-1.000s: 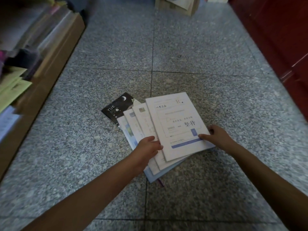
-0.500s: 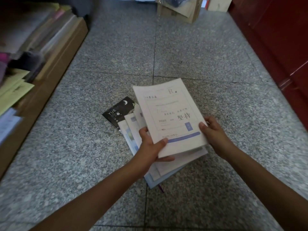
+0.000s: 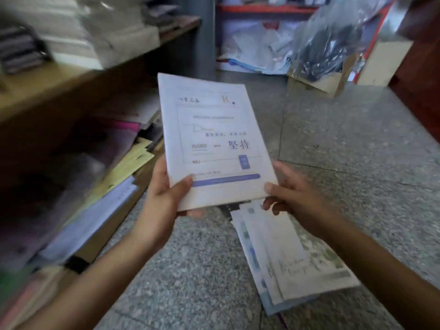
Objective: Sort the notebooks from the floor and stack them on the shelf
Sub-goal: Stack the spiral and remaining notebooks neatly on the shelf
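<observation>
Head cam view: grey speckled floor [image 3: 357, 163] fills most of it, with a wooden shelf [image 3: 71, 96] running down the left side. The lower level of that shelf is already crammed with loose paper stacks [image 3: 128, 165], yellow and bluish sheets poking out past the edge. On the floor, next to the right forearm, sits the leftover pile of notebooks [image 3: 285, 253], fanned out. One white notebook [image 3: 214, 139] with blue print is up in the air between shelf and pile, cover facing the camera. The left hand [image 3: 162, 196] grasps its bottom-left corner, thumb on top and fingers underneath. The right hand [image 3: 297, 198] does the same at the bottom-right corner.

What I'd worry about: it's only held along the bottom edge, so the top could flop, or it could slide out on the swing left. Shoving it into that overstuffed lower level could also knock the sticking-out sheets down.

Further back there's a clear plastic bag [image 3: 333, 32] in a cardboard box [image 3: 319, 85], well away and not blocking anything.
</observation>
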A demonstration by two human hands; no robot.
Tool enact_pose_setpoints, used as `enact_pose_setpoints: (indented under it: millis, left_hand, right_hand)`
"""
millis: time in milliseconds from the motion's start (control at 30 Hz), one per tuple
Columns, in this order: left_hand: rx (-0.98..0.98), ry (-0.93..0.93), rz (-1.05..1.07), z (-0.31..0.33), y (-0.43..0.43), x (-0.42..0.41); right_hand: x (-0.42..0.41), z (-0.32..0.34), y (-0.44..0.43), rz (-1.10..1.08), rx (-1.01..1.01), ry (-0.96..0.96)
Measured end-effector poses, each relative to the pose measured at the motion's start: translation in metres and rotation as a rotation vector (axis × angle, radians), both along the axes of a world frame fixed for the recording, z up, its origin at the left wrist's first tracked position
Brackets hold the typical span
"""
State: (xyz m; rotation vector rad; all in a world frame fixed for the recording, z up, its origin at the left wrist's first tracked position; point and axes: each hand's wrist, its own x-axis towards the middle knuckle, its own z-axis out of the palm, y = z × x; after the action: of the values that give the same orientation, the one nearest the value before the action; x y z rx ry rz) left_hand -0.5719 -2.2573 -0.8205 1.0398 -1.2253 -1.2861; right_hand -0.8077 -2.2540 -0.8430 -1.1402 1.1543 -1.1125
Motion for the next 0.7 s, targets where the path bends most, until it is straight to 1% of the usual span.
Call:
enact_pose_setpoints:
  millis: [67, 200, 267, 367, 433, 533, 633, 700]
  left_hand:
    - [-0.063, 0.017, 0.085, 0.024, 0.003, 0.026]
    - [-0.160, 0.087, 0.265, 0.068, 0.015, 0.074]
    - [-0.215, 0.101, 0.359, 0.086, 0.023, 0.093]
    - [-0.260, 0.123, 0.486, 0.104, 0.030, 0.116]
    - [-0.250, 0.175, 0.549, 0.116, 0.033, 0.133]
    - [-0.200, 0.259, 0.641, 0.126, 0.034, 0.162]
    - [-0.136, 0.320, 0.676, 0.129, 0.034, 0.188]
    - [-0.099, 0.376, 0.667, 0.131, 0.035, 0.199]
  right_hand:
    - [0.032, 0.021, -0.012, 0.057, -0.053, -0.002]
    - [0.094, 0.058, -0.034, 0.225, -0.142, -0.140]
    - [0.123, 0.074, -0.043, 0.288, -0.176, -0.180]
    - [0.169, 0.094, -0.060, 0.317, -0.156, -0.245]
    - [0.204, 0.105, -0.071, 0.305, -0.106, -0.276]
    - [0.253, 0.119, -0.085, 0.313, -0.085, -0.260]
    - [0.292, 0.138, -0.101, 0.289, -0.027, -0.256]
    - [0.309, 0.147, -0.107, 0.266, 0.046, -0.328]
